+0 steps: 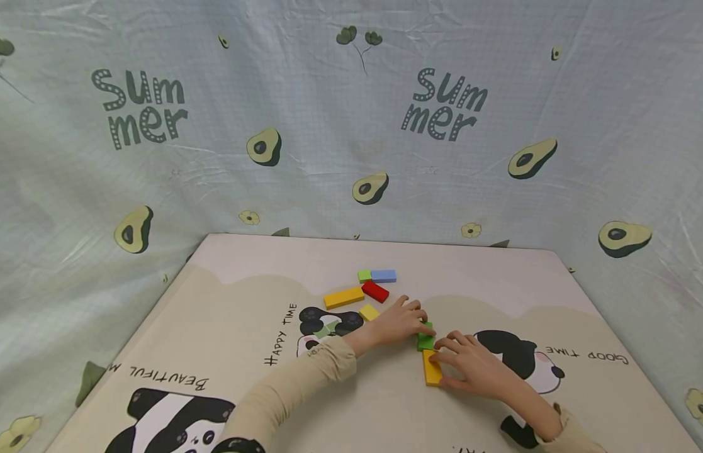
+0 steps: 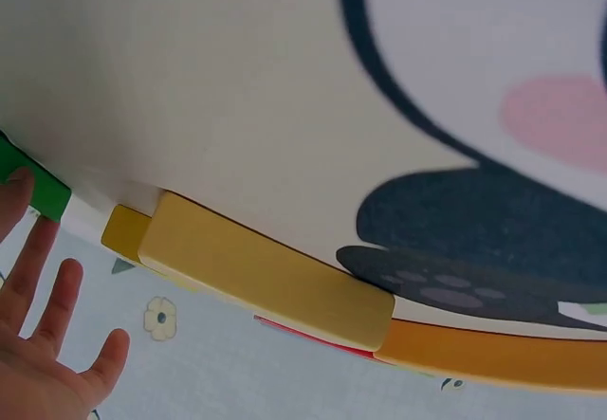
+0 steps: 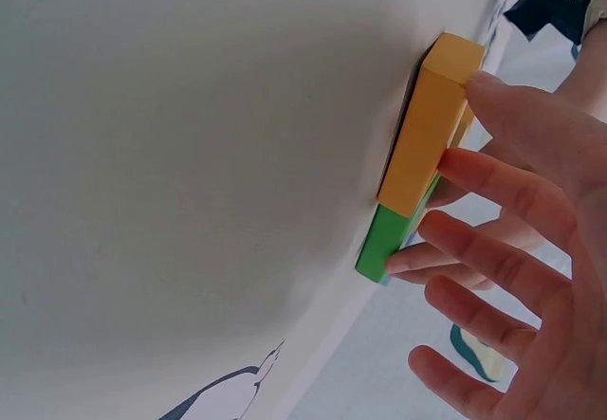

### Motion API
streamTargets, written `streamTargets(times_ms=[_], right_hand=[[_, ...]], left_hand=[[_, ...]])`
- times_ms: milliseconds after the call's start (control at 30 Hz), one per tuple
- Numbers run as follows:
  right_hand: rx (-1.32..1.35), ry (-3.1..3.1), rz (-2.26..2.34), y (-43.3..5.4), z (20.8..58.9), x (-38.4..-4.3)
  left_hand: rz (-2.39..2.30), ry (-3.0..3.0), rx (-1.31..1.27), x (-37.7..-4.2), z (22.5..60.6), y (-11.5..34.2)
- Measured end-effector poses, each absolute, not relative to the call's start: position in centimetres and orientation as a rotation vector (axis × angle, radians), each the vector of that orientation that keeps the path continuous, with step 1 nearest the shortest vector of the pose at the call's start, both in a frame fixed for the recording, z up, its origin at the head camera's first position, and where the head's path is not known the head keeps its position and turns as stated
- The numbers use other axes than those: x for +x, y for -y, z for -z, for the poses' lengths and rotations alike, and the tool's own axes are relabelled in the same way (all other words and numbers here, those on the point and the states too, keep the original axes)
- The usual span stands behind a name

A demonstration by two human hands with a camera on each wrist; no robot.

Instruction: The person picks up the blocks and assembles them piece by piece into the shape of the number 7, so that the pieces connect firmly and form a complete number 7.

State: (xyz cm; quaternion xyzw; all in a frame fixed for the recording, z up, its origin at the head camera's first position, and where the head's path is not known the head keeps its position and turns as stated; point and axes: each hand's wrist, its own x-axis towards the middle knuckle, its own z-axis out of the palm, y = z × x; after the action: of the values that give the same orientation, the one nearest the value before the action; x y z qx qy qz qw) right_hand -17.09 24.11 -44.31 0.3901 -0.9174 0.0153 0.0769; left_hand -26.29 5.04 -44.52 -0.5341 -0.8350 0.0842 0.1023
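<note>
In the head view, a green block (image 1: 425,343) and a yellow-orange block (image 1: 432,371) lie end to end in a line, the green one farther away. My left hand (image 1: 398,322) pinches the green block between thumb and index finger, its other fingers spread. Beside the yellow-orange block is my right hand (image 1: 470,365), thumb and index finger touching it, not curled round it. The right wrist view shows that thumb near one end of the yellow-orange block (image 3: 422,140), with the remaining fingers loosely spread. Fingers partly cover the green block (image 3: 382,240).
Left of the hands lie a long yellow-orange block (image 1: 343,298), a red block (image 1: 376,291) and a yellow block (image 1: 369,312) partly behind the left arm. Farther back, a light green block (image 1: 365,275) touches a blue block (image 1: 384,275). A patterned curtain (image 1: 317,113) hangs behind the table (image 1: 255,251).
</note>
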Motion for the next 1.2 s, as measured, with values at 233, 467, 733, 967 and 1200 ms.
streamTargets(times_ms=[233, 467, 733, 967, 1200], right_hand=[[1.146, 2.793, -0.047, -24.13, 44.25, -17.05], [1.134, 2.819, -0.055, -24.14, 44.09, -16.97], [1.126, 2.831, -0.055, -24.14, 44.12, -17.04], [1.113, 2.847, -0.066, -24.06, 44.03, -16.89], [1.128, 2.853, -0.080, -24.11, 43.88, -16.94]], left_hand=[[-0.103, 2.544, -1.598, -26.12, 44.35, -4.81], [0.025, 2.576, -1.617, -26.03, 44.32, -4.57], [0.068, 2.582, -1.600, -26.04, 44.58, -4.85], [0.117, 2.611, -1.586, -25.96, 44.43, -4.86], [0.135, 2.611, -1.571, -26.02, 44.67, -4.78]])
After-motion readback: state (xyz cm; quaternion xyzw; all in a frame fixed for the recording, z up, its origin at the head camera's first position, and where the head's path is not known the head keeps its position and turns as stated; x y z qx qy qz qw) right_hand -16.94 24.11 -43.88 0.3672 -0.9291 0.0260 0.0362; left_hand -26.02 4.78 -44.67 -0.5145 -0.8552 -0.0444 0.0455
